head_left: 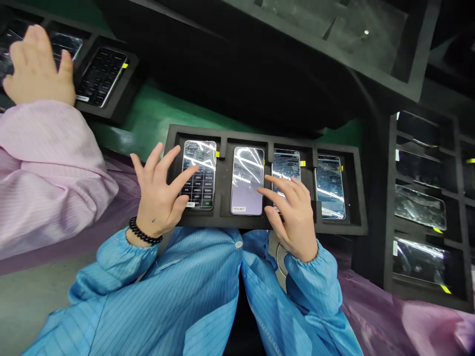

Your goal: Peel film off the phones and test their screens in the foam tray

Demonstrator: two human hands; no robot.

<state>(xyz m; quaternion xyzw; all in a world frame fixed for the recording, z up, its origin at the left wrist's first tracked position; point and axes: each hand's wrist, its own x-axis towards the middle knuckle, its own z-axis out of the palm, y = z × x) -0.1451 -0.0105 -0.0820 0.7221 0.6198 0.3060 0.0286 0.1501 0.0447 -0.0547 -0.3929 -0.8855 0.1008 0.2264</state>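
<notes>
Several smartphones lie face up in the slots of a black foam tray in front of me. My left hand (161, 193) is spread, its index finger over the leftmost smartphone (199, 190), whose dark screen shows a grid of text cells. My right hand (291, 210) has its fingers apart; the index fingertip is at the right edge of a smartphone with a pale lilac screen (247, 183). Under that hand, a smartphone with lines of text (285, 163) is partly covered. The rightmost smartphone (330, 185) also shows text. Whether the fingertips touch the glass I cannot tell.
At the upper left, a co-worker's hand (40, 69) in a pink sleeve hovers over another foam tray (120, 94) of smartphones. A further tray (389, 257) with wrapped smartphones stands at the right. Green surface (159, 113) shows behind my tray, below a dark structure.
</notes>
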